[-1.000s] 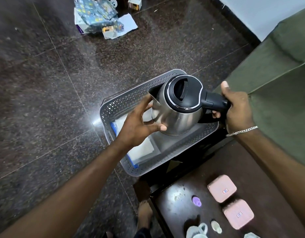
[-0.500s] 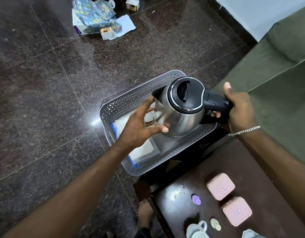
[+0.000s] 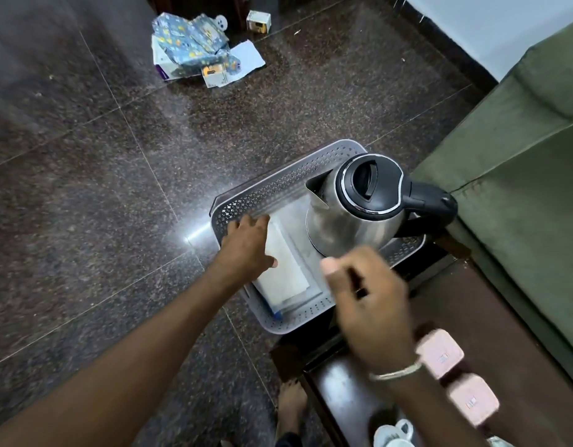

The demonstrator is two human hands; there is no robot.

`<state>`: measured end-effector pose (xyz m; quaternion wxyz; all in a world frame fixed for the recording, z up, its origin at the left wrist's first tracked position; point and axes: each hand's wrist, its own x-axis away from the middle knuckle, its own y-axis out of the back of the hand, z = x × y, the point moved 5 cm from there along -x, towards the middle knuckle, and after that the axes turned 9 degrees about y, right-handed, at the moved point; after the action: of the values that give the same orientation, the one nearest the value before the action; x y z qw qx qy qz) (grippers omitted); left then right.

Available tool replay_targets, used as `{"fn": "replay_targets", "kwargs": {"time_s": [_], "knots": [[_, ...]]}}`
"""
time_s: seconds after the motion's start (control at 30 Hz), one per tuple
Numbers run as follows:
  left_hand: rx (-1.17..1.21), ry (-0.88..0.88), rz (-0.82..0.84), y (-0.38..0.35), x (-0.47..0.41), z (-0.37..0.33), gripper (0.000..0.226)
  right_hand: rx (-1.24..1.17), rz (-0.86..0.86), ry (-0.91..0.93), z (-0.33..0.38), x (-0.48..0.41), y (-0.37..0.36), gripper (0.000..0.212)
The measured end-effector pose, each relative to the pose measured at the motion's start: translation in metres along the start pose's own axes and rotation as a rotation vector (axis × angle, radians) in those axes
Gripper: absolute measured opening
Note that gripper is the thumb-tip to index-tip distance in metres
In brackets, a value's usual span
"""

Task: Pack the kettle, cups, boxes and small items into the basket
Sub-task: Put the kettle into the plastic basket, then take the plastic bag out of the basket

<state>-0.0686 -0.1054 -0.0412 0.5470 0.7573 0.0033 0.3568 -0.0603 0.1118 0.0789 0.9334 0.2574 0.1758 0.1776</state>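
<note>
The kettle [image 3: 356, 208], previously held by both hands, now stands in the basket [image 3: 246, 201], with the left hand [image 3: 246, 250] released and the blurred right hand [image 3: 369, 301] empty, loosely curled, completing kettle placement.

kettle [image 3: 352, 217] upright in basket [image 3: 246, 201], right end. flat box [image 3: 286, 269] in basket, left of kettle. basket on floor [image 3: 85, 188], before table [image 3: 352, 382]. two boxes [image 3: 439, 353], perhaps cup [image 3: 393, 435], on table.
</note>
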Motion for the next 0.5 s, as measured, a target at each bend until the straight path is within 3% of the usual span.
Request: {"fn": "replay_targets", "kwargs": {"time_s": [0.1,0.2,0.27,0.37,0.5], "knots": [[-0.09,0.059,-0.021,0.003,-0.007,-0.001,0.089,0.081,0.304,-0.185,-0.01,0.018,-0.073,0.013],[-0.096,0.115,0.003,0.003,-0.015,0.001,0.099,0.215,0.473,-0.268,-0.024,0.023,-0.112,0.03],[-0.09,0.155,0.039,0.003,-0.02,0.002,0.094,0.261,0.514,-0.293,-0.031,0.02,-0.125,0.04],[-0.103,0.15,0.056,0.004,-0.021,0.003,0.062,0.311,0.554,-0.313,-0.038,0.018,-0.136,0.048],[0.013,0.126,0.014,0.011,-0.013,0.004,0.042,0.409,0.531,-0.223,-0.035,0.02,-0.139,0.044]]}}
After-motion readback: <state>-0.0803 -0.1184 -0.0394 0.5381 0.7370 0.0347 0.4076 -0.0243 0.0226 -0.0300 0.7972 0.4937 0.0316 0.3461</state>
